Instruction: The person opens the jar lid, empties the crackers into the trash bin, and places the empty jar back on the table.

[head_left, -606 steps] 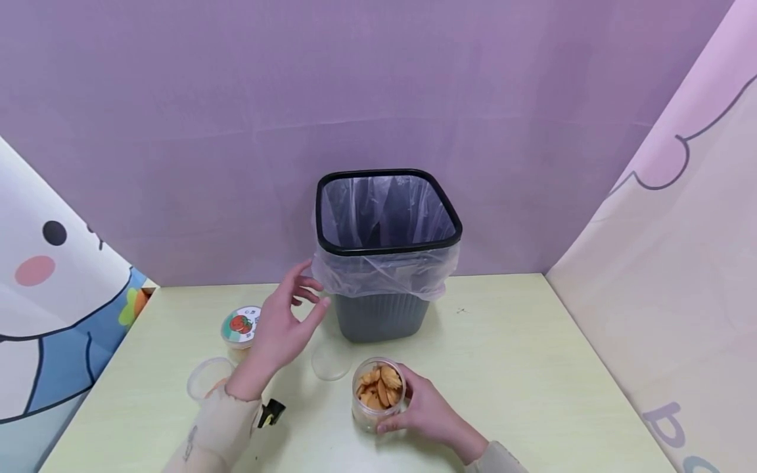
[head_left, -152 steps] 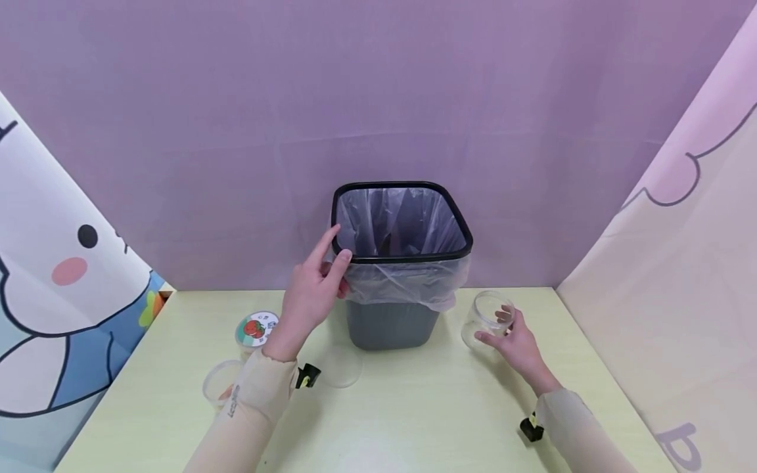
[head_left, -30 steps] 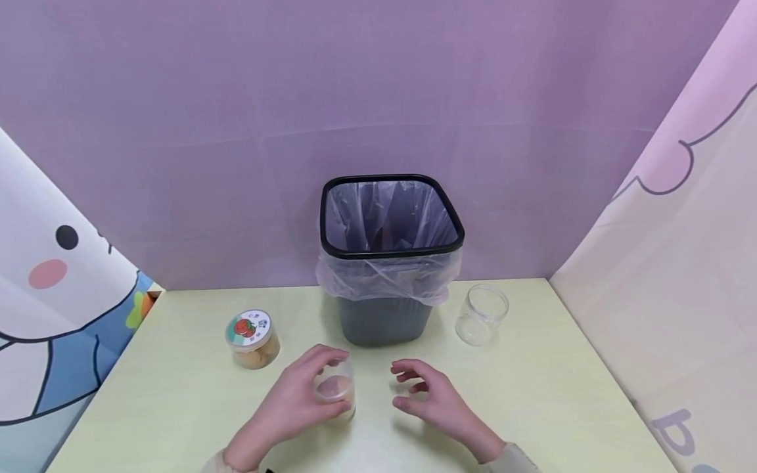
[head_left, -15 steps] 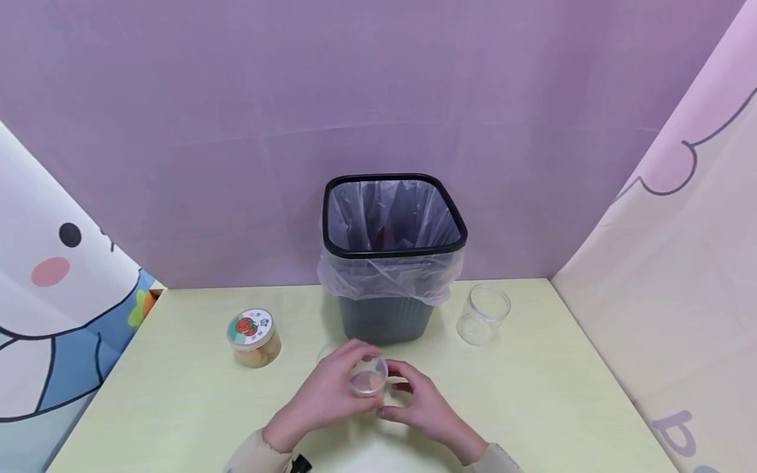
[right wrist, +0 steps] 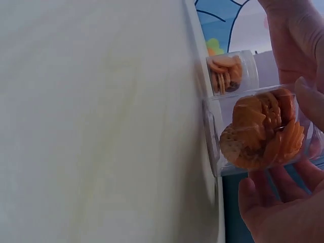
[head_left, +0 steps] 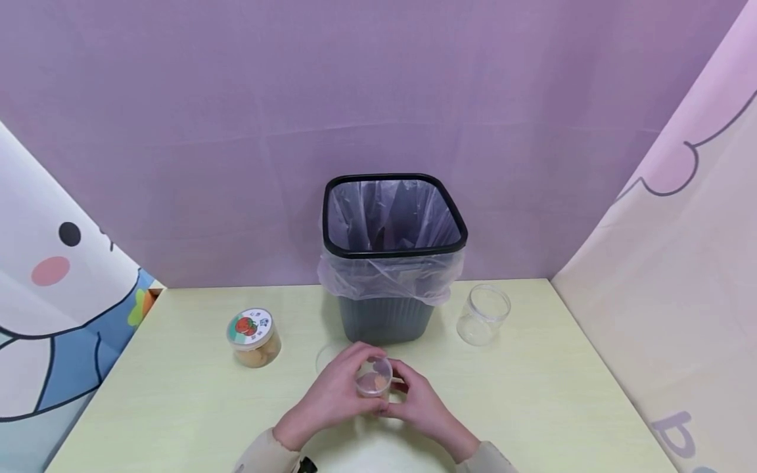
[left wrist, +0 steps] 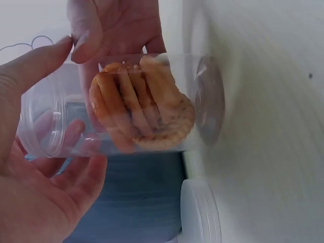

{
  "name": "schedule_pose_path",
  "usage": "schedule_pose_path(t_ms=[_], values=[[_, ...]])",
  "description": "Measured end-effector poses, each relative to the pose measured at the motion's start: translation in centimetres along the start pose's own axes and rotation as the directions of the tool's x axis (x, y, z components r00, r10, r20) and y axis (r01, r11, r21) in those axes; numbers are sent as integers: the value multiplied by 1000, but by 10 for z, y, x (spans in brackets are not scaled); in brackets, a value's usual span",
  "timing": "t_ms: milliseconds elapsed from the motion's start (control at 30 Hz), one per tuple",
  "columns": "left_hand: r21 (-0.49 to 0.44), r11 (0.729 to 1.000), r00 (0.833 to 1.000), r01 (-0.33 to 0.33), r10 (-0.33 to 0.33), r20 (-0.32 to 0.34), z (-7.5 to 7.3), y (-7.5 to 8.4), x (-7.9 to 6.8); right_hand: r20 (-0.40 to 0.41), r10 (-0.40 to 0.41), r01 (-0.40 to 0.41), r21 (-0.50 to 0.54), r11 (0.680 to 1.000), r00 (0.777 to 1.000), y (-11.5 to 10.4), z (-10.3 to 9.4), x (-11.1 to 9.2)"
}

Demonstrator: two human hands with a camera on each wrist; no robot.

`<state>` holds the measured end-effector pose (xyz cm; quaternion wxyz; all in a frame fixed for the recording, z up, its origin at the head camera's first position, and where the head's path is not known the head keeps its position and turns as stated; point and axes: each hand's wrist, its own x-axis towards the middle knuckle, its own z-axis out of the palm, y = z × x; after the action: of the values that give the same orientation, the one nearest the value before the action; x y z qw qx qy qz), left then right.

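In front of the bin, both hands are at a clear plastic jar (head_left: 374, 380) standing upright on the table, with its mouth uncovered. Orange-brown ridged cookies (left wrist: 142, 104) fill its lower part, well below the rim. My left hand (head_left: 337, 394) grips the jar's upper part from the left, thumb and fingers to either side. My right hand (head_left: 422, 407) holds its right side, and the two thumbs come close together at the near side. A clear round lid (head_left: 325, 357) lies flat just behind the left hand, partly hidden by it.
A grey bin (head_left: 384, 318) with a black rim and a clear liner stands at the back middle. To its right is an empty clear jar (head_left: 480, 318). At left stands a lidded jar of cookies (head_left: 254, 341) with a tomato-printed label. Cloth walls enclose the table.
The empty jar was put down right of the bin. My left hand brought this cookie jar from the left to the middle, and my right hand closed in on it within the last second.
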<state>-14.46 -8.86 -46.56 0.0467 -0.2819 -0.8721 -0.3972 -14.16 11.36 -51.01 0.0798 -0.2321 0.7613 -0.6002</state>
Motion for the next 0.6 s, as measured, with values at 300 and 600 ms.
schedule_pose_path(t_ms=[300,600], values=[[-167,986,997,-19,31,67,-12,-7,0,12,24,-24,-16,1000,1000,2,-1,1],[-243,970,992,-29,58,116,-22,-15,-1,60,16,-18,44,999,998,3,-3,3]])
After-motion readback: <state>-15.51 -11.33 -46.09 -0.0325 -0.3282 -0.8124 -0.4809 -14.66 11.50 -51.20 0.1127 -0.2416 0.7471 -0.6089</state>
